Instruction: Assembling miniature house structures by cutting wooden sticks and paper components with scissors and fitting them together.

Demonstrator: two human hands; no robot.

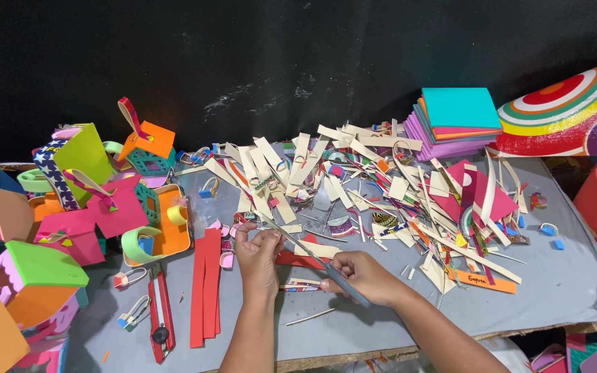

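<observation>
Here we log a cutting step: our right hand [364, 275] grips grey scissors [326, 266], blades apart; our left hand [257, 254] pinches a small pink foam piece [269, 233] at the tips, above the grey worktop [561, 283]. Next, we judge, a steady feed into the blades. Red foam strips [206, 287] lie beside.

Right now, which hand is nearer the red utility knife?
Left. The left hand is just right of the red utility knife; the right hand, holding scissors, is farther right.
</observation>
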